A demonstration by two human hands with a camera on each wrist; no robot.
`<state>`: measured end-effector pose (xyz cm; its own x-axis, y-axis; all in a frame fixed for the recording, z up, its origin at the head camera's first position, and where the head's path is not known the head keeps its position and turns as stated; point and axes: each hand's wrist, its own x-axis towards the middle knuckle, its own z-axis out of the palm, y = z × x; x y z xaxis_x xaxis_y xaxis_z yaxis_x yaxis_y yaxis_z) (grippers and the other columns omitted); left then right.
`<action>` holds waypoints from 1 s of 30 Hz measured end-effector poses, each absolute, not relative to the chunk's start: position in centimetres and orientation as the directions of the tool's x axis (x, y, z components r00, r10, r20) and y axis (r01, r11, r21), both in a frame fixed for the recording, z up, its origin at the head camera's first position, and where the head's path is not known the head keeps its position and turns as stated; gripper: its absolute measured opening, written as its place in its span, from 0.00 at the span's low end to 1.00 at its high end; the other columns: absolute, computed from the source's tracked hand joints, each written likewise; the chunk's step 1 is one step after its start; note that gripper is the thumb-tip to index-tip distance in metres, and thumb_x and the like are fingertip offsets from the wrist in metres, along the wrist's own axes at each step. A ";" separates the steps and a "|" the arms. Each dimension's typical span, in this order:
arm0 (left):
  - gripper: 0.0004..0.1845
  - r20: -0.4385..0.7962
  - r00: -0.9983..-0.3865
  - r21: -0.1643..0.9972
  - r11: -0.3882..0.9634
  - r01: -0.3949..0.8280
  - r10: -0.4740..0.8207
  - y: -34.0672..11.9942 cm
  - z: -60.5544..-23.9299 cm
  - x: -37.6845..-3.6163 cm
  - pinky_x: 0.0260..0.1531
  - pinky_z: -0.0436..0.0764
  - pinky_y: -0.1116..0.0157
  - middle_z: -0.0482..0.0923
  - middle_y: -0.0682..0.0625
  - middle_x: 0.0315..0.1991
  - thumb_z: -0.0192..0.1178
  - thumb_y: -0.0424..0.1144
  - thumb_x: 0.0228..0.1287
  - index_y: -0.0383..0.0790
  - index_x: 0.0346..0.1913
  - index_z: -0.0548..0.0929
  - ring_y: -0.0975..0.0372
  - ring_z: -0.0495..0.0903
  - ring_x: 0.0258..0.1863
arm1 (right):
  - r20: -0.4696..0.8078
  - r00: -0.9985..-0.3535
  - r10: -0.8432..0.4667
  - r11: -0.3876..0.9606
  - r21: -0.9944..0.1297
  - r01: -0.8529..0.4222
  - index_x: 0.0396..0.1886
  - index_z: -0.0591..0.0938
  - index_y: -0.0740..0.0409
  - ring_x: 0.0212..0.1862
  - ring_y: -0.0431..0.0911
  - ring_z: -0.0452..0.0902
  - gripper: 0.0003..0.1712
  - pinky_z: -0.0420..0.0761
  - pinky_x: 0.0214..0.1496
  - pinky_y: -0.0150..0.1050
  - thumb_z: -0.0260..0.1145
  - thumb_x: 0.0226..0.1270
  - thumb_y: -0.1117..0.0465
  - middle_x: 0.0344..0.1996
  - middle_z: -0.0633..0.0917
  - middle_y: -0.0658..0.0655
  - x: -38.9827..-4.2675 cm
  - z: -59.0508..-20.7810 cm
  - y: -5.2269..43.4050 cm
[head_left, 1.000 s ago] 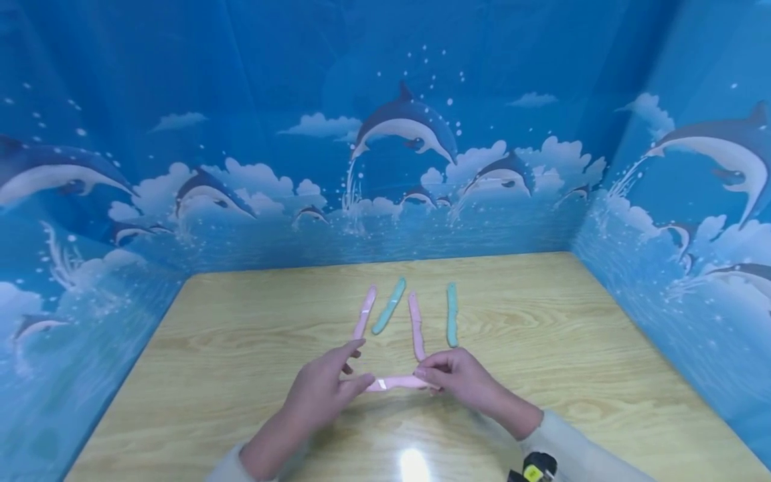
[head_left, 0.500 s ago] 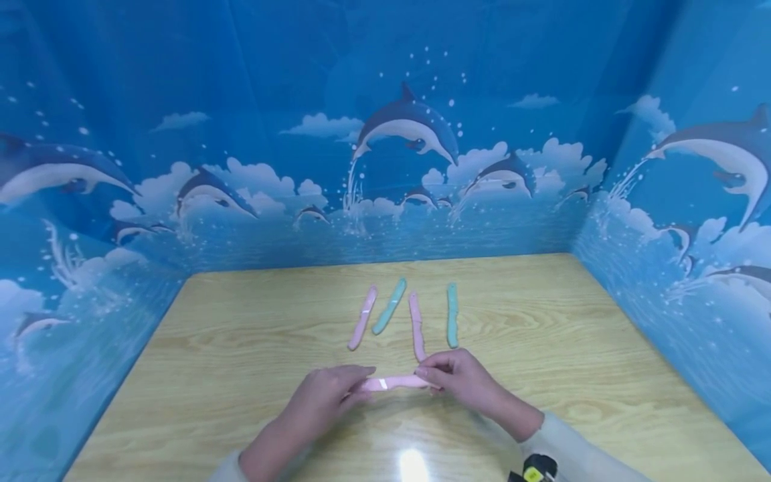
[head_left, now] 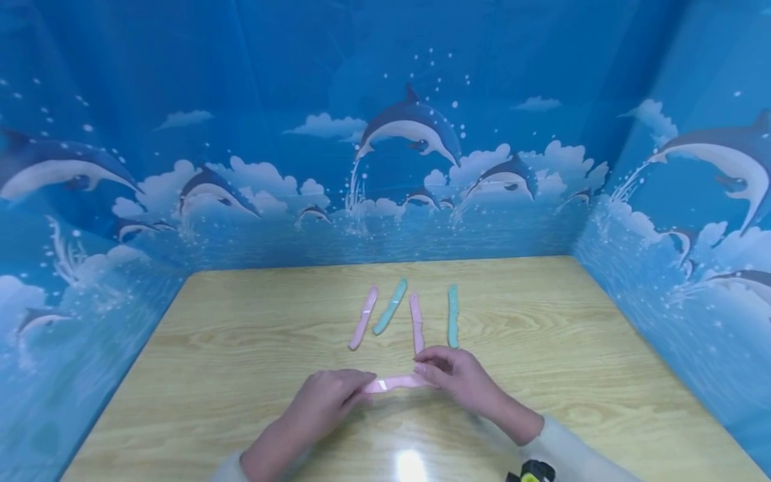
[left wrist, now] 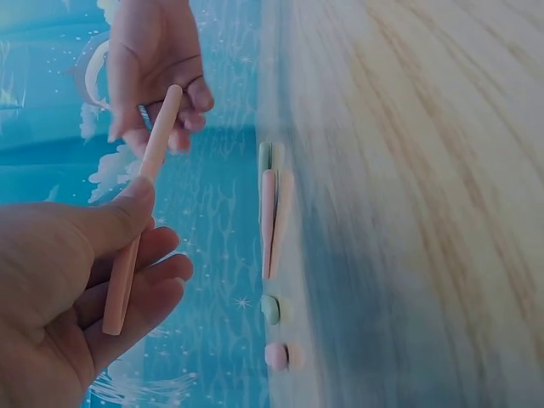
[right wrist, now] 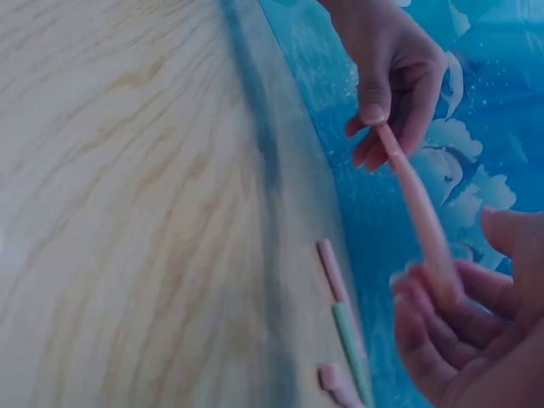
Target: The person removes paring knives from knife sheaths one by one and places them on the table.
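Observation:
My left hand (head_left: 325, 399) pinches the left end of a slim pink folding razor (head_left: 397, 383), thumb on one side and fingers behind. The razor is raised over the table and lies nearly level across the head view, with a small white patch along it. At its other end is my right hand (head_left: 466, 380). In the right wrist view the right fingers (right wrist: 425, 340) lie loosely against the razor's end, and the thumb stands apart from it. A slit shows along the razor's near part (left wrist: 123, 285) in the left wrist view.
Further back on the wooden table (head_left: 241, 335) lie a pink razor (head_left: 364, 318), a teal one (head_left: 390, 308), another pink one (head_left: 417, 318) and another teal one (head_left: 453, 314), side by side. A blue dolphin-printed curtain (head_left: 271, 234) encloses the table's back and sides.
My left hand has moved from beside the razor's left end to a pinch on it. My right thumb and fingers have loosened from the other end. The razor has hardly moved.

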<state>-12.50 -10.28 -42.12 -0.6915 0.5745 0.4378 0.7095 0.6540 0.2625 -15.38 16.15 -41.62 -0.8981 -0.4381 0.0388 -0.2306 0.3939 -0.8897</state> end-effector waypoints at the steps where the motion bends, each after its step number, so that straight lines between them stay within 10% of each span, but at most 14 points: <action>1: 0.13 0.437 -0.693 0.264 0.655 0.708 0.573 -10.3 -42.1 -12.5 0.38 0.86 0.64 0.87 0.50 0.38 0.70 0.39 0.54 0.40 0.43 0.86 0.60 0.87 0.36 | 0.080 -0.891 -0.447 0.416 -0.863 -0.287 0.53 0.80 0.64 0.45 0.48 0.82 0.22 0.84 0.47 0.37 0.65 0.68 0.52 0.45 0.86 0.57 -15.3 -41.5 16.0; 13: 0.13 0.451 -0.690 0.268 0.652 0.709 0.565 -9.9 -42.3 -12.4 0.37 0.86 0.65 0.87 0.50 0.38 0.70 0.38 0.54 0.40 0.44 0.86 0.60 0.86 0.36 | 0.368 -0.699 -0.613 0.613 -0.338 -0.714 0.62 0.76 0.59 0.56 0.49 0.79 0.36 0.79 0.59 0.45 0.73 0.55 0.50 0.57 0.81 0.57 -13.6 -41.5 14.3; 19: 0.13 0.462 -0.686 0.267 0.650 0.711 0.561 -9.9 -42.2 -12.3 0.38 0.86 0.65 0.87 0.50 0.38 0.70 0.38 0.54 0.40 0.43 0.86 0.60 0.86 0.37 | 0.407 -0.656 -0.636 0.587 -0.297 -0.753 0.46 0.84 0.60 0.46 0.45 0.84 0.16 0.83 0.51 0.39 0.70 0.61 0.58 0.43 0.87 0.54 -13.8 -41.3 14.1; 30: 0.14 0.448 -0.716 0.290 0.671 0.683 0.536 -9.5 -42.0 -12.2 0.38 0.86 0.64 0.87 0.49 0.39 0.70 0.38 0.55 0.40 0.45 0.85 0.60 0.86 0.37 | 0.395 -0.682 -0.616 0.626 -0.280 -0.728 0.46 0.85 0.60 0.43 0.45 0.85 0.16 0.85 0.48 0.39 0.72 0.58 0.61 0.40 0.88 0.54 -13.5 -41.2 14.3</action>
<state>-12.19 -9.49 -42.03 -0.7159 0.5358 0.4476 0.6829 0.6706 0.2896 -13.52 14.28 -41.21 -0.6819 -0.6158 0.3948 -0.7276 0.6262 -0.2800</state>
